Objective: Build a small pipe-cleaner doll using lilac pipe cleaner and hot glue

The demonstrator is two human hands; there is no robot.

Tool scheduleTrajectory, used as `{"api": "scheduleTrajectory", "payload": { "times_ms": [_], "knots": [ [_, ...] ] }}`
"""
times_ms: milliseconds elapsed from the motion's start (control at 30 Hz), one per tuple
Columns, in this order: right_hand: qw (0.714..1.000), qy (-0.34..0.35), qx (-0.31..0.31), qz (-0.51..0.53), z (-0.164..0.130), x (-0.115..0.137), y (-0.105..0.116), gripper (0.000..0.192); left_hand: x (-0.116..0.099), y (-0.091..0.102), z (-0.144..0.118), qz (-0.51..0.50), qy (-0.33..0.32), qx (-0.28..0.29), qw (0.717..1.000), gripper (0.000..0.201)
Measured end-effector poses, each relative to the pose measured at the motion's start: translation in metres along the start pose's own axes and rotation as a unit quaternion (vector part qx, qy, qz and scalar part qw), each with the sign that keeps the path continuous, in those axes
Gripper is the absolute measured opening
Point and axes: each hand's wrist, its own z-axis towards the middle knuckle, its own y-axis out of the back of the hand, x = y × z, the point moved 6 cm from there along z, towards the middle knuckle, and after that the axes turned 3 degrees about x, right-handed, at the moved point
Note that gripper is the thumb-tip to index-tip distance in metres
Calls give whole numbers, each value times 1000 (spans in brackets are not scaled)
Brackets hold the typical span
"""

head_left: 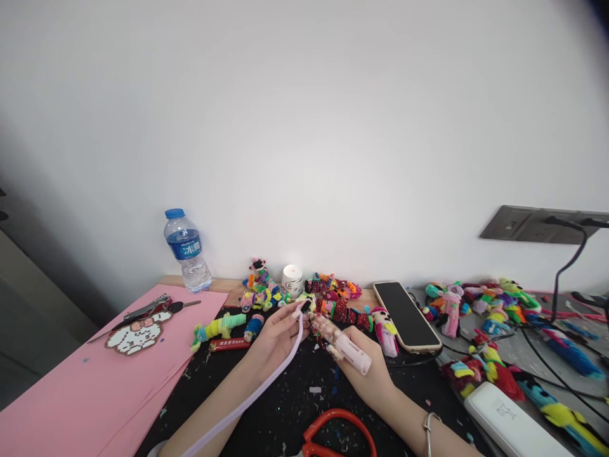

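Note:
My left hand point(280, 330) pinches the upper end of a lavender pipe cleaner point(273, 376), whose long tail hangs down over my left forearm. My right hand point(367, 363) is closed around a pale pink pen point(353, 353); its far half is covered in pinkish-brown fuzzy wrapping. The pen's far end meets my left fingertips beside a small yellow-green and black piece, partly hidden by the fingers. Below my hands, red-handled scissors point(340, 416) lie on the black mat point(266, 412), their blades mostly out of view.
Pipe-cleaner figures point(221, 327) and a paper cup point(292, 280) line the wall. A water bottle point(188, 251) and pink sheets point(95, 393) are left. A phone point(406, 316), more figures point(451, 308), cables and a white power bank point(511, 422) are right. Scraps litter the mat.

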Motion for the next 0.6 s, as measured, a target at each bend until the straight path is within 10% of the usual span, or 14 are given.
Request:
{"api": "scheduleTrajectory", "payload": {
  "times_ms": [600],
  "knots": [
    [1000,-4,0,3,-1,-1,-1,17,1,0,-1,-6,5,1,1000,26]
  ]
}}
